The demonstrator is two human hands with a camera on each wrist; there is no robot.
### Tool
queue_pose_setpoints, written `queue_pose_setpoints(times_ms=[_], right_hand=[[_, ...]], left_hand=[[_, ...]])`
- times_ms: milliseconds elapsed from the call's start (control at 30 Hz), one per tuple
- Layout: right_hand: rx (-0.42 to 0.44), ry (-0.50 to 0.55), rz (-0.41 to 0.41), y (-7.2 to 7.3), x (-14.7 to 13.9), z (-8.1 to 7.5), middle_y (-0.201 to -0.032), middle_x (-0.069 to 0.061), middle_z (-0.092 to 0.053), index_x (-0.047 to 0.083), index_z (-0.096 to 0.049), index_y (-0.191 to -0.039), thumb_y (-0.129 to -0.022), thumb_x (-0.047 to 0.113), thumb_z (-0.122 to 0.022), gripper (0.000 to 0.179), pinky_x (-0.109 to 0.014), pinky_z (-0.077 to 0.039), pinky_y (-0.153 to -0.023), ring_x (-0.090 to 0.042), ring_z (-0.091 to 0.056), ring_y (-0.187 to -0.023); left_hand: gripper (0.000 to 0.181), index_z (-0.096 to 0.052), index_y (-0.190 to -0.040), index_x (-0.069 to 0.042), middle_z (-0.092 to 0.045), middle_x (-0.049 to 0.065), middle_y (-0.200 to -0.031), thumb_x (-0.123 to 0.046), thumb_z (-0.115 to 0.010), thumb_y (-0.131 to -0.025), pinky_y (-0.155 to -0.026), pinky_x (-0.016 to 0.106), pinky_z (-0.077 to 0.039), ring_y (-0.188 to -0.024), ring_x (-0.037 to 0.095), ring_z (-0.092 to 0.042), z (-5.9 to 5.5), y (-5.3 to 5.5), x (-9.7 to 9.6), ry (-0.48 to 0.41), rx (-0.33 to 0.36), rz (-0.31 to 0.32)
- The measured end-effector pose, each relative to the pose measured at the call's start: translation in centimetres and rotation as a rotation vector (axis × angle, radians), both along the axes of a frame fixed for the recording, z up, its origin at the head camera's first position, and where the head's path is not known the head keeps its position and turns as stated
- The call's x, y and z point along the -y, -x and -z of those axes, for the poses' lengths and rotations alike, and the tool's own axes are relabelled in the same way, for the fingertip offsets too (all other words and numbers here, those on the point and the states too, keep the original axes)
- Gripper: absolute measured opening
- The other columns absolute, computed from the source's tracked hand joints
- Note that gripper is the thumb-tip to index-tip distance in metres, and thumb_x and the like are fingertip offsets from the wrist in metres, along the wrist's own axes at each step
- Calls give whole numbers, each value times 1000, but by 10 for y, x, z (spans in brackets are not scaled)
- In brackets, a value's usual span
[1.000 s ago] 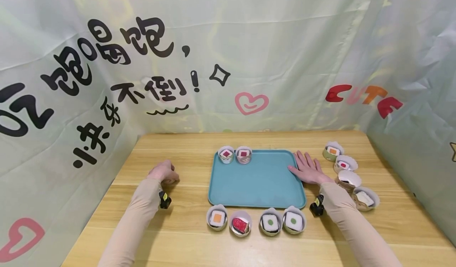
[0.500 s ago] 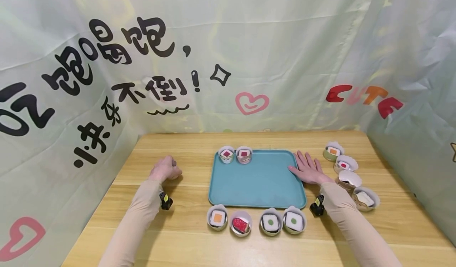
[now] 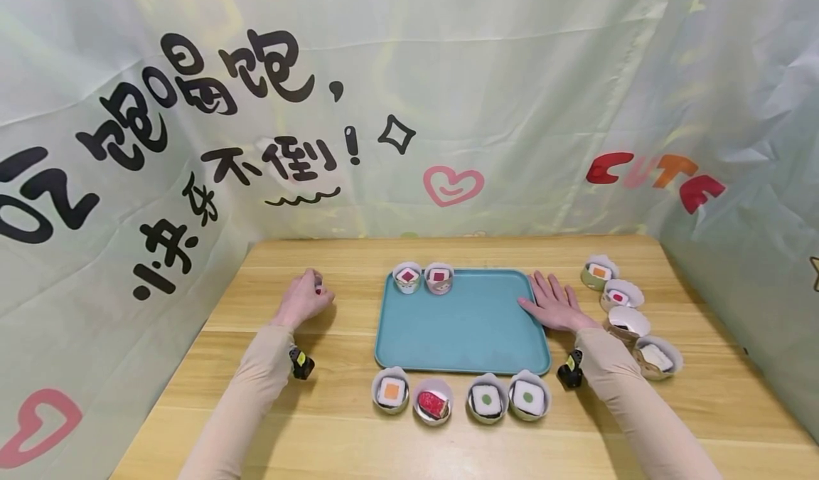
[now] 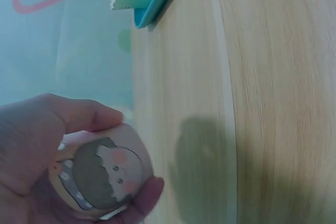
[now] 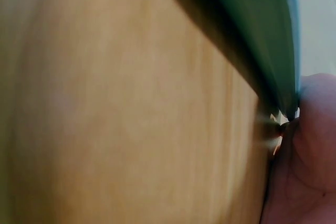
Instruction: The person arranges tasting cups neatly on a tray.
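Left of the blue tray point(image 3: 467, 334), my left hand point(image 3: 303, 299) holds a small paper cup point(image 4: 113, 174) with a cartoon face printed on its side. Thumb and fingers curl round the cup in the left wrist view. From the head view the hand hides most of it. My right hand point(image 3: 552, 306) lies with fingers spread at the tray's right edge, its thumb over the rim. Two paper cups stand in the tray's far left corner: one cup point(image 3: 407, 278) and another cup point(image 3: 439, 279), each with a white sushi piece with a dark red centre.
Along the tray's near side stand several cups with sushi, among them an orange-centred one point(image 3: 390, 392), a red-topped one point(image 3: 431, 403) and a green-centred one point(image 3: 527, 397). A slanting row of several more cups point(image 3: 625, 322) is at the right. Printed cloth point(image 3: 512, 110) encloses the wooden table.
My left hand, gripping the cup, has moved slightly right and away from me; a bit of the cup's contents now shows past the fingers. The right hand and tray have stayed put.
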State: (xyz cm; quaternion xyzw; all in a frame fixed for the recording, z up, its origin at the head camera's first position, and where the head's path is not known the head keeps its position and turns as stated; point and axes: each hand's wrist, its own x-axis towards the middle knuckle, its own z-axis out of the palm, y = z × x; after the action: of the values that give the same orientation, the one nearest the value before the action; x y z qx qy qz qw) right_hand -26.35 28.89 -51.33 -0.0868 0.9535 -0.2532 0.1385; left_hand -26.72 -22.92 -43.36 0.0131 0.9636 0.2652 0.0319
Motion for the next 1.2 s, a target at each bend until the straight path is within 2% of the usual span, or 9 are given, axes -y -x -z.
queue_pose_setpoints(times_ms=[200, 300, 533, 633, 767, 933, 1200], right_hand=[[3, 1, -2, 0, 0, 0, -169, -22, 6, 1, -4, -161, -95, 78, -28, 104, -68, 15, -118, -48, 15, -154], [3, -1, -3, 0, 0, 0, -169, -22, 6, 2, -3, -161, -96, 77, -28, 103, -68, 15, -118, -48, 15, -154], [-1, -11, -3, 1, 0, 1, -169, -22, 6, 1, -3, -161, -96, 76, -28, 102, -68, 15, -118, -48, 14, -154], [-2, -13, -2, 1, -1, 2, -169, -22, 6, 2, -4, -161, -96, 76, -28, 102, -68, 15, -118, -48, 14, -154], [-1, -8, 0, 1, 0, 1, -169, -22, 6, 2, -3, -161, -95, 78, -28, 104, -68, 15, -118, -48, 14, -154], [1, -12, 1, 0, 1, -1, -169, -22, 6, 2, -3, -161, -96, 77, -28, 103, -68, 15, -118, -48, 14, -154], [-10, 3, -6, -3, 2, -3, -170, -19, 5, 5, -5, -162, -99, 70, -32, 95, -67, 13, -119, -45, 13, -155]], left_hand=[[62, -44, -140, 7, -63, 27, -126, -31, -64, -94, -103, 51, -49, -117, 40, -60, 3, 3, -4, -40, -86, 46], [69, -40, -146, 5, -62, 26, -131, -33, -65, -95, -109, 54, -44, -127, 42, -54, 3, 3, -6, -58, -98, 52], [80, -26, -158, -3, -41, 31, -152, -36, -66, -96, -116, 63, -34, -142, 48, -37, 3, 2, -8, -62, -83, 61], [84, -25, -159, -4, -42, 30, -152, -38, -68, -95, -116, 64, -33, -144, 48, -36, 4, 3, -8, -69, -101, 85], [87, -26, -159, -2, -50, 29, -145, -36, -71, -93, -117, 62, -33, -142, 46, -39, 7, 5, -8, -85, -157, 150], [89, -24, -160, -5, -45, 30, -149, -33, -73, -92, -117, 66, -30, -142, 47, -39, 9, 6, -10, -112, -178, 202], [89, -25, -160, -7, -41, 30, -151, -21, -77, -89, -113, 67, -34, -138, 48, -42, 9, 6, -16, -130, -204, 264]])
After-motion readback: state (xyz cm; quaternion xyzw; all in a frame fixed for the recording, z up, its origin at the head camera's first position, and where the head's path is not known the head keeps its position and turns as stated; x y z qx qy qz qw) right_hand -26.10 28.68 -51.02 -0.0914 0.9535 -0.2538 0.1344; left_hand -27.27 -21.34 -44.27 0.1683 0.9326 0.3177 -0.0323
